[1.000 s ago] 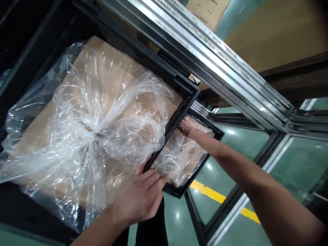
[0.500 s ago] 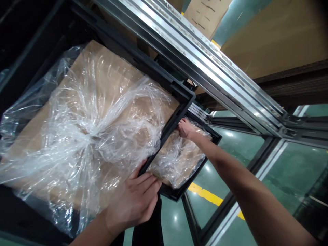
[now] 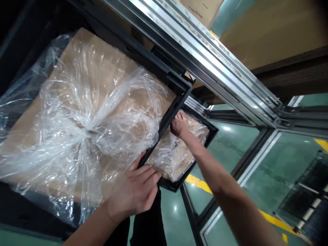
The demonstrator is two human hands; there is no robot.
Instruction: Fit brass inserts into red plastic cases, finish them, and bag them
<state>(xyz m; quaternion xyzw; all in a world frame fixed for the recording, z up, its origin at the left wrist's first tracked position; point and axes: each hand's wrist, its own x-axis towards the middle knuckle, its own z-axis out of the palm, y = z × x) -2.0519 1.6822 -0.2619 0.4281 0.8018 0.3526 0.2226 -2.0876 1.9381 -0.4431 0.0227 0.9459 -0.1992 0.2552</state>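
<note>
A large black crate [image 3: 153, 73] fills the left side, holding brown cardboard [image 3: 112, 65] under a clear plastic bag [image 3: 87, 128] gathered and twisted at its middle. My left hand [image 3: 137, 189] grips the near-right rim of this crate, thumb inside and fingers over the edge. Lower down and to the right sits a second black crate [image 3: 214, 131], with cardboard and crumpled clear plastic [image 3: 167, 160] in it. My right hand [image 3: 179, 123] reaches into that lower crate with curled fingers, against the plastic beside the upper crate's rim. What its fingers hold is hidden.
A metal profile rail [image 3: 194, 51] runs diagonally above the crates. Stacked cardboard [image 3: 276, 37] stands beyond it at upper right. Frame bars [image 3: 230, 186] cross over the green floor [image 3: 225, 153], which has yellow lines. A dark rack [image 3: 304, 191] shows at far right.
The view has shifted slightly, so most things sit a little higher and further left. My left hand keeps its hold on the rim. The right hand stays in the lower crate, turned slightly.
</note>
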